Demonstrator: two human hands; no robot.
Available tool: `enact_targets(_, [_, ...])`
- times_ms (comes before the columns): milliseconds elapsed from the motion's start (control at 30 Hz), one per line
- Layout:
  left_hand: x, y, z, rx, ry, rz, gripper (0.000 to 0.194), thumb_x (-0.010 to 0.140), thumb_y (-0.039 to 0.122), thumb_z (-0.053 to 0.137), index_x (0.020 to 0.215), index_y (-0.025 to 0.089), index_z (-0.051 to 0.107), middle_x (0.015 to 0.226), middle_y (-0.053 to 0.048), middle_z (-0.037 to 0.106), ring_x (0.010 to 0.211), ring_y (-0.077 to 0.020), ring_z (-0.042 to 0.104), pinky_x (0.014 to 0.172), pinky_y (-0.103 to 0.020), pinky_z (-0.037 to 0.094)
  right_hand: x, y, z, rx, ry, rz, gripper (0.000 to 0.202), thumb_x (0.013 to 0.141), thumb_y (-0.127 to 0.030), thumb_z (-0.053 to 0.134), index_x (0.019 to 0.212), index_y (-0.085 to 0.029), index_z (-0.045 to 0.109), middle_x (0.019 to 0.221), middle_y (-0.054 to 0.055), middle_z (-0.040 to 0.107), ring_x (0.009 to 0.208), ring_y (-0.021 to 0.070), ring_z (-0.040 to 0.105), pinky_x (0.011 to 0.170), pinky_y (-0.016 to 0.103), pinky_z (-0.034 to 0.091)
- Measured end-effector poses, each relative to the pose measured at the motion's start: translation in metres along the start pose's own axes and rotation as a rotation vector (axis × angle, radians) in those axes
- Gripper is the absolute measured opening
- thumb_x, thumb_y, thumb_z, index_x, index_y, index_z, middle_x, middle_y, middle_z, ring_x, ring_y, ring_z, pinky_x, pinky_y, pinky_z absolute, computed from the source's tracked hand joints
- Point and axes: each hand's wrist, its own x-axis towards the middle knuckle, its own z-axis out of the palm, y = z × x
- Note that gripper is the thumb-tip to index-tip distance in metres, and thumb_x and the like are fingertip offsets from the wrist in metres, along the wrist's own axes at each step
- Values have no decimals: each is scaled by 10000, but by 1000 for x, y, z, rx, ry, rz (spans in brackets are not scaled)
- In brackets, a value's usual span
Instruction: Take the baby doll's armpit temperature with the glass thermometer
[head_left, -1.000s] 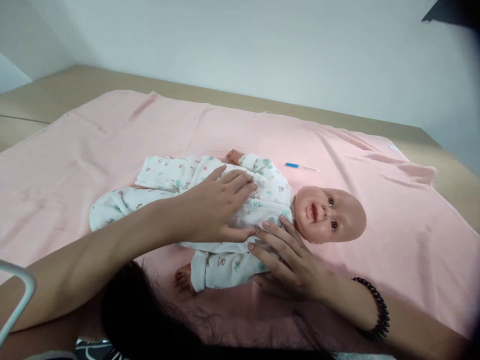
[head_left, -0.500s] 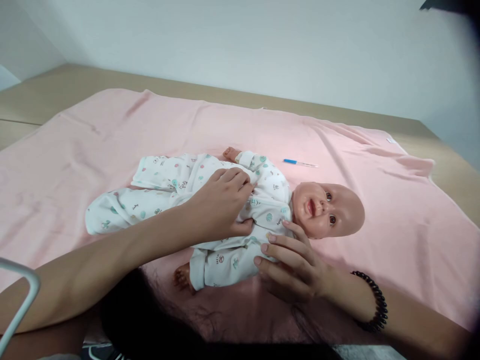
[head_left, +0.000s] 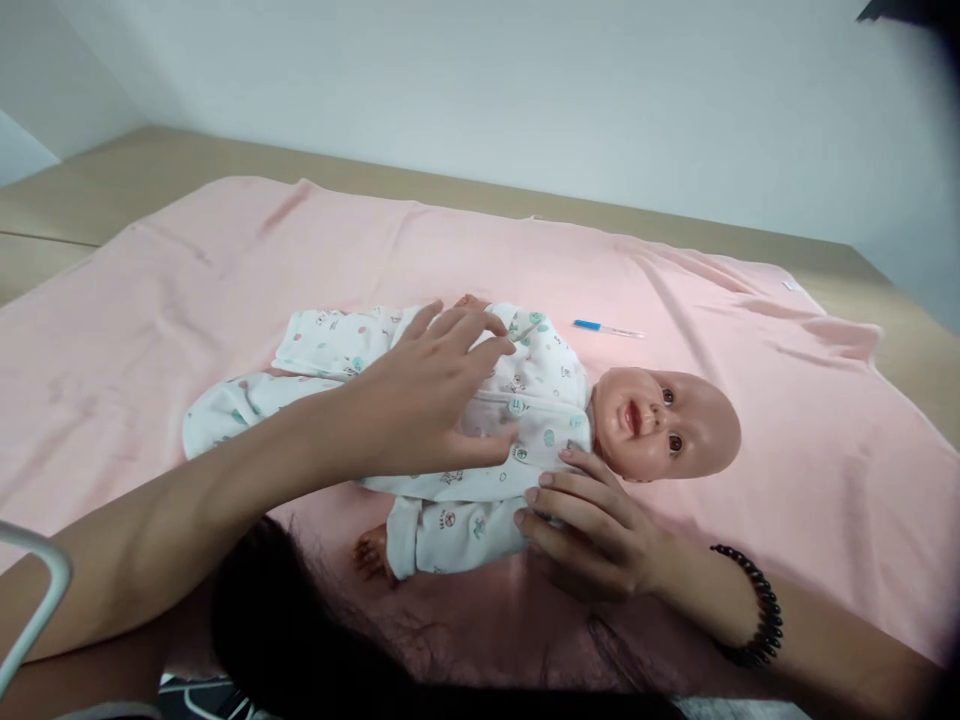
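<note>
While a pale wall (head_left: pixel 480 90) is rising behind the worktop (head_left: pixel 322 158), a pink blanket (head_left: pixel 795 430) is covering most of that surface. The doll (head_left: pixel 540 395) is lying on its back mid-blanket, its head pointing toward the right edge. The left hand (head_left: pixel 416 405) is holding its fingers apart over the doll's chest, gripping nothing visible; contact underneath is impossible to confirm. The right hand (head_left: pixel 600 525) is resting bent fingers on the near shoulder; its thumb is hiding, so I cannot tell whether it is pinching cloth. A black coiled band (head_left: pixel 763 610) is circling the right wrist, and a slim blue-ended stick (head_left: pixel 609 329) is lying beyond the doll's far shoulder.

Uneven pressure from the hands could be rolling the doll or rucking the blanket, I judge; fingers catching the suit (head_left: pixel 442 535) could be twisting it. A far-reaching sleeve pull or blanket tug could be shifting the stick.

Bare worktop is showing along the far edge, and open blanket is stretching toward the far-left and right sides. Dark hair (head_left: pixel 300 630) is blocking part of the near side, where room is looking tightest.
</note>
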Motion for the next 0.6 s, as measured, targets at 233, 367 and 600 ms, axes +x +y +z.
enact_targets(233, [-1, -5, 2, 78, 44, -18, 361, 884, 459, 619, 1071, 156, 679, 1402, -190, 571, 1371, -385, 524, 1265, -714, 248, 1, 1, -3, 14, -33, -9, 203, 974, -95, 596, 1118, -91, 740, 1181, 90, 660, 1217, 220, 618, 1280, 502, 411])
enact_targets(367, [4, -4, 15, 95, 20, -45, 306, 860, 418, 641, 1032, 171, 690, 1346, -176, 595, 1347, -386, 554, 1246, -713, 286, 1, 1, -3, 13, -19, -11, 201, 975, -97, 592, 1113, -94, 738, 1171, 90, 659, 1206, 221, 622, 1277, 510, 409])
enact_targets(600, [9, 1, 23, 109, 22, -56, 217, 830, 328, 622, 957, 164, 687, 1316, -171, 608, 1252, -375, 604, 1205, -695, 355, 5, 2, -7, 9, -60, -36, 203, 958, -92, 626, 1124, -92, 742, 1192, 102, 660, 1212, 220, 619, 1282, 511, 404])
